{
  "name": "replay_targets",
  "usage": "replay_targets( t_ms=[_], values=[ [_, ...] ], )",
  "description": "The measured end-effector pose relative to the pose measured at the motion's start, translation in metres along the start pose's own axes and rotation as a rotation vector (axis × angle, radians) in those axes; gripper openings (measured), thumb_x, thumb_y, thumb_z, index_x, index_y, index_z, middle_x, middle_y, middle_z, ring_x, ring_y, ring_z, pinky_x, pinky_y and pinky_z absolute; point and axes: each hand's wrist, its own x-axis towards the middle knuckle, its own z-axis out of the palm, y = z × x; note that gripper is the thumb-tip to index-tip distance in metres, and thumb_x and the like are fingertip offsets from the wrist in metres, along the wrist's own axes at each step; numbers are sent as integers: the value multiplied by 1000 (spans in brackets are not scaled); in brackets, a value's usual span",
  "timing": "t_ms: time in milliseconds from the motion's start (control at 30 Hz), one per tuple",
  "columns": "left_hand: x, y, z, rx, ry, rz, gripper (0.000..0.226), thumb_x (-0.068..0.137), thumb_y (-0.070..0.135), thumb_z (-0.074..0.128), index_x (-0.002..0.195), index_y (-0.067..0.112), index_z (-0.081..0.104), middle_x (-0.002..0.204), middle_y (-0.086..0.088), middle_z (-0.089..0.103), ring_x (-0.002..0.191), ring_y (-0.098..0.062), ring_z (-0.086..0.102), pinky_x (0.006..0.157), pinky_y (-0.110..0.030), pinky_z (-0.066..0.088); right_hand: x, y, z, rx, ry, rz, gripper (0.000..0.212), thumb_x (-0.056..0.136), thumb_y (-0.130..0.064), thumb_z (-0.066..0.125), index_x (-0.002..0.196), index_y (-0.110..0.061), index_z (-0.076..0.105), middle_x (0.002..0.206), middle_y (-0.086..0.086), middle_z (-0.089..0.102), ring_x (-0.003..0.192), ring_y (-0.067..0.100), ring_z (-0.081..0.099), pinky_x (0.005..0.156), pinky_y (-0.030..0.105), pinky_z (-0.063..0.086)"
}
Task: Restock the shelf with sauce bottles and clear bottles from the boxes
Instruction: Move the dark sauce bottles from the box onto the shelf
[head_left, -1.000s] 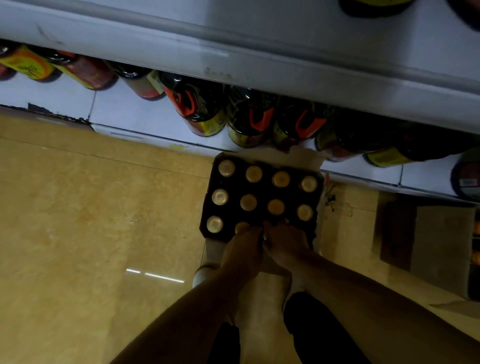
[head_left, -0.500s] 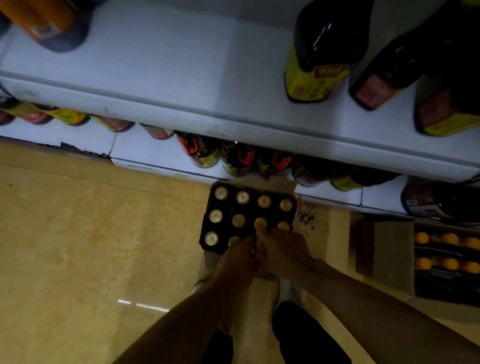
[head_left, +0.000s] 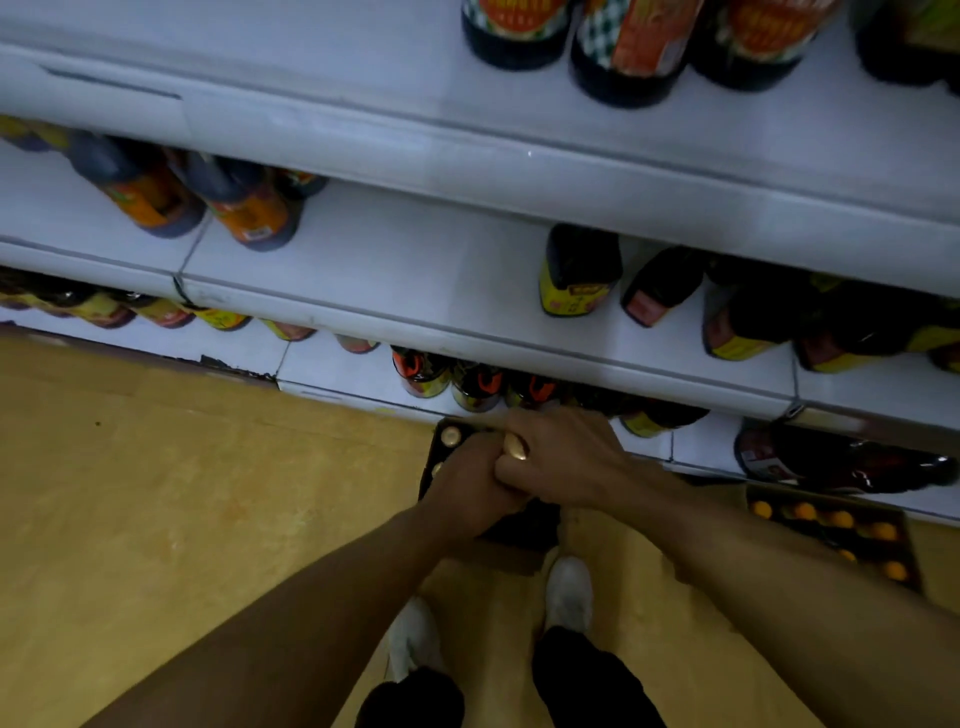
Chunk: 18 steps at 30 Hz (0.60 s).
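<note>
Gold-capped bottle (head_left: 514, 446) raised above the dark box (head_left: 524, 525) on the floor, cap showing between the two hands; body of the bottle hidden. Right hand (head_left: 563, 462) curled over the bottle from above, fingers wrapped down beside the cap. Left hand (head_left: 475, 488) closed into a fist just beside and touching the right; whether gripping the same bottle or another, cannot tell. Box largely covered by the hands, with one more gold cap (head_left: 451, 436) visible at its far left corner; box set against the foot of the shelf unit (head_left: 519, 358). Lowest shelf directly beyond the hands: row of dark bottles with orange handles (head_left: 475, 384). Middle shelf: dark sauce bottles with yellow labels (head_left: 576, 275) at right, orange-labelled bottles (head_left: 244, 208) at left, bare white board between. Top shelf: checked-label bottles (head_left: 623, 52) at upper right. Second box of orange-capped bottles (head_left: 836, 535) on the floor at right, well apart from the hands. Tan floor (head_left: 156, 493) at left; white shoes (head_left: 569, 592) and dark trouser legs below the forearms.
</note>
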Motion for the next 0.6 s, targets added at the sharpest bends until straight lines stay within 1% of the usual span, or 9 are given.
replay_targets(
  t_ms=[33,100,133,200,267,333,433,533,600],
  values=[
    [-3,10,-8,5,6,14,17,83,12,68,77,26,60,67,15,63,60,11,59,51,-7,42,-2,-6,-14,-18,9,-1,29,79,-53,48,90,-27,52,78,-6,57,73,18,57,56,28,31],
    [-11,32,-22,3,32,41,13,79,23,65,73,33,59,67,17,63,63,6,61,51,-12,43,-7,-19,-42,-31,27,4,29,74,-57,42,82,-28,45,69,-9,50,66,17,53,53,29,28],
    [-15,43,-29,12,46,62,4,77,30,64,78,32,60,72,17,64,67,3,61,54,-17,46,-10,-26,-55,-25,37,2,30,72,-57,40,79,-28,44,66,-9,48,63,16,50,52,29,27],
    [-23,62,-41,31,66,93,17,75,35,67,91,33,61,82,17,62,75,2,60,63,-24,50,-15,-37,-81,-12,51,0,28,73,-57,43,74,-29,42,63,-8,44,59,12,45,51,29,24],
    [-32,83,-54,19,62,117,25,77,32,74,95,38,58,86,18,61,82,1,61,70,-25,51,-21,-48,-107,-6,50,16,29,74,-56,50,69,-30,38,62,-6,43,57,8,40,50,30,20],
    [-43,104,-67,2,59,151,27,77,32,75,97,38,58,90,16,63,85,0,60,75,-31,53,-27,-59,-133,3,42,35,31,74,-54,54,68,-29,38,64,-3,47,59,12,44,50,31,20],
    [-63,139,-86,-7,69,226,37,75,40,71,109,28,62,104,7,68,96,-9,63,82,-41,54,-39,-77,-174,4,67,31,30,74,-54,52,67,-26,41,64,-2,49,62,17,48,50,32,25],
    [-79,174,-104,-21,67,273,45,76,48,67,115,28,61,110,6,68,103,-10,63,86,-41,54,-54,-94,-217,-13,111,14,31,70,-56,45,65,-26,42,62,-4,49,59,15,47,50,30,25],
    [-87,198,-118,-25,74,307,33,78,48,67,109,37,61,104,13,67,100,-6,63,84,-39,55,-62,-103,-246,-27,143,24,33,68,-58,43,67,-25,44,64,-3,50,61,17,48,50,31,26]
  ],
)
